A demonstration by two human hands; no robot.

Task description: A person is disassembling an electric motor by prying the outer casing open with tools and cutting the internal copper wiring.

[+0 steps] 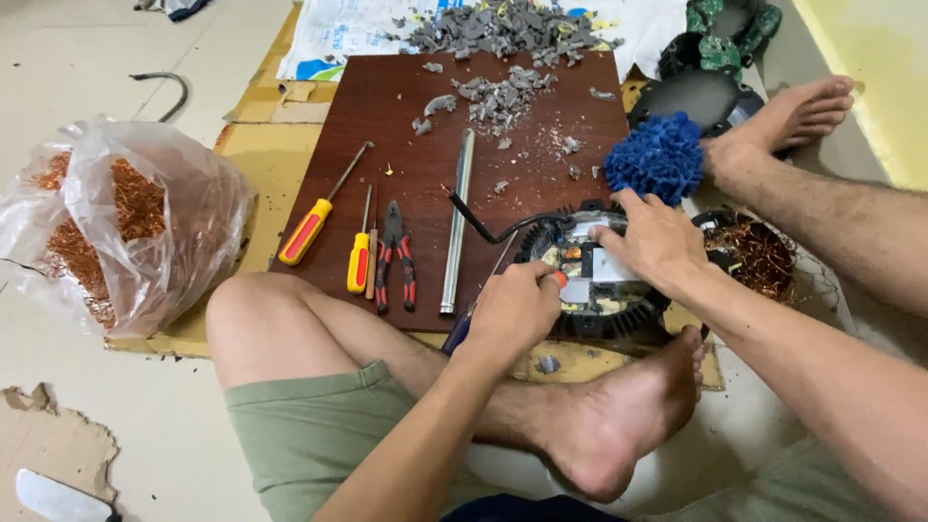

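Head view: round black device (599, 290) under flat right hand (652, 242), left hand (512, 309) gripping screwdriver (462, 329).

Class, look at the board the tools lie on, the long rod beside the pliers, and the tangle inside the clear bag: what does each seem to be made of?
The board: probably wood or laminate, with a smooth reddish-brown face. The long rod: metal, silvery with a bright sheen. The tangle in the clear bag: likely copper wire, orange-brown fine strands.

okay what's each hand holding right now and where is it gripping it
The left hand grips a screwdriver by its handle, tip toward the round black device. The right hand holds nothing; it presses flat on that device's top.
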